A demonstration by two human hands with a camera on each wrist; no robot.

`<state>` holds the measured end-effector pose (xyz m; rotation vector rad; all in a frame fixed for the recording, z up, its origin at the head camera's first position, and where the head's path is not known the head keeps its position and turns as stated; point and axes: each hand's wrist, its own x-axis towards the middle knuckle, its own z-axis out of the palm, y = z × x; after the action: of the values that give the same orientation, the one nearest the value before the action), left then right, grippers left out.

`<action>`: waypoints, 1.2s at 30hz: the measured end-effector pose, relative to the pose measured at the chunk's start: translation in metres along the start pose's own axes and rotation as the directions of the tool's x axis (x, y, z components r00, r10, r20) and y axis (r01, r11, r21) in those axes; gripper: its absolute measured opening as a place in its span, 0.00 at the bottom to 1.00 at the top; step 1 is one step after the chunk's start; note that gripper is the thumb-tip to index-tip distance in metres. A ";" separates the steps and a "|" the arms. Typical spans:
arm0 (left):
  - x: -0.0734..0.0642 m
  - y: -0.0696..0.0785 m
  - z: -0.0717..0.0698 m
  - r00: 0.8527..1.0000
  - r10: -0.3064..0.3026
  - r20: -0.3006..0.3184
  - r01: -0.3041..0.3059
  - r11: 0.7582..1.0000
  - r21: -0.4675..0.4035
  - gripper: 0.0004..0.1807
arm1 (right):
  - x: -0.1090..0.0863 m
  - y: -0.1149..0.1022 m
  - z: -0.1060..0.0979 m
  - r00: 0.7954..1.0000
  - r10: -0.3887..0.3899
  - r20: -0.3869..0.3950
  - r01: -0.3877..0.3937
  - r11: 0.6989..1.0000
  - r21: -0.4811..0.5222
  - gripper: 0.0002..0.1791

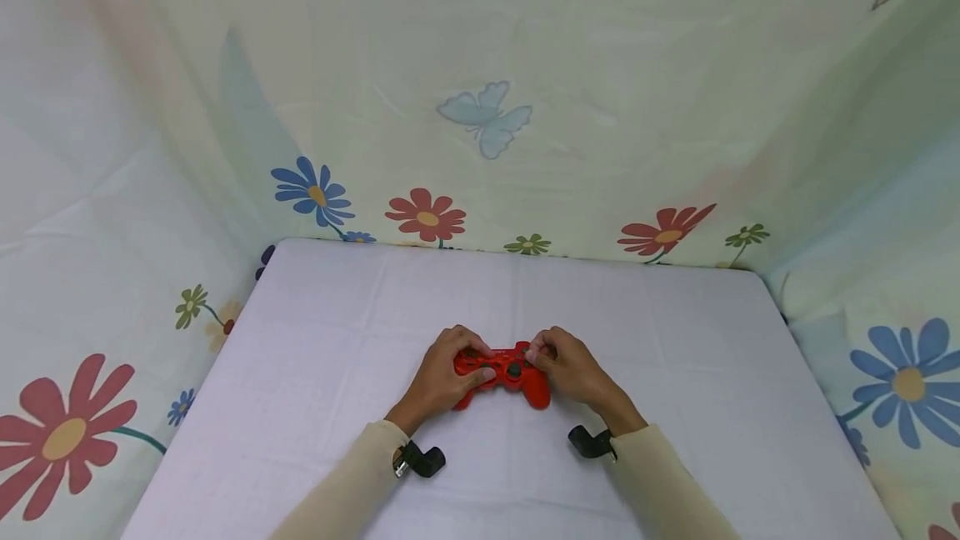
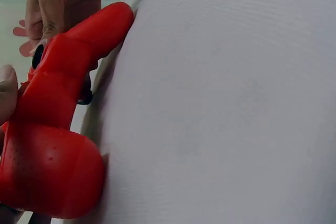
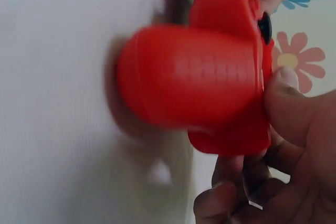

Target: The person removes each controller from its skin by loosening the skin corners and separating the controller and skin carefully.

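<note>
A red game controller [image 1: 536,390] with black thumbsticks lies face up close over the white table, its two grips pointing toward me. My left hand [image 1: 438,372] holds its left side, thumb over the face near a stick and index finger along the far edge. At the other end, my right hand [image 1: 573,367] pinches the controller's upper right part, thumb on the button area. The right wrist view shows the right thumb [image 3: 289,100] on the face and the other fingers curled behind the far edge. In the left wrist view, a rounded grip of the controller [image 2: 52,169] fills the lower left.
A white cloth covers the table [image 1: 337,307]. Behind and beside it hangs a pale curtain [image 1: 600,65] printed with flowers and a butterfly. Black wrist cameras [image 1: 426,462] sit at both beige sleeves [image 1: 341,482].
</note>
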<state>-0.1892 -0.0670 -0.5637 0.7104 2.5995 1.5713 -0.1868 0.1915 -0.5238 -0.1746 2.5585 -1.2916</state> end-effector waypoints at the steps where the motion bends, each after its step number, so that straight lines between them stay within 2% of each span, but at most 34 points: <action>1: 0.001 0.001 -0.002 1.000 -0.005 0.012 0.005 1.000 0.011 0.15 | -0.001 -0.001 0.001 1.000 0.011 -0.008 -0.011 1.000 0.014 0.05; 6: 0.005 0.006 -0.009 0.995 -0.068 0.077 0.066 0.997 0.037 0.14 | -0.006 -0.008 0.001 0.999 0.027 -0.025 -0.026 0.998 0.058 0.03; 11: 0.008 0.010 -0.009 0.985 -0.108 0.134 0.101 0.993 0.057 0.12 | -0.010 -0.005 0.002 0.999 0.046 -0.016 -0.046 0.999 0.021 0.05; 14: 0.009 0.011 -0.009 0.981 -0.112 0.156 0.099 0.991 0.087 0.11 | -0.011 -0.001 0.004 0.998 0.062 -0.010 -0.062 0.998 -0.003 0.06; 20: 0.013 0.016 -0.014 0.976 -0.097 0.195 0.072 0.988 0.133 0.14 | -0.009 -0.007 0.006 0.999 0.018 -0.043 -0.020 0.998 -0.060 0.06; 29: 0.017 0.016 -0.018 0.966 -0.093 0.239 0.050 0.982 0.180 0.11 | -0.006 -0.020 0.005 0.995 0.102 -0.006 -0.102 0.987 -0.124 0.06; 36: 0.021 0.018 -0.018 0.950 -0.136 0.280 0.103 0.986 0.130 0.10 | -0.005 -0.023 0.005 0.997 0.068 0.033 -0.063 0.988 -0.140 0.09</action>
<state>-0.2053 -0.0669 -0.5350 0.7126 2.4780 1.1933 -0.1811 0.1753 -0.5068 -0.1394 2.5999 -1.0771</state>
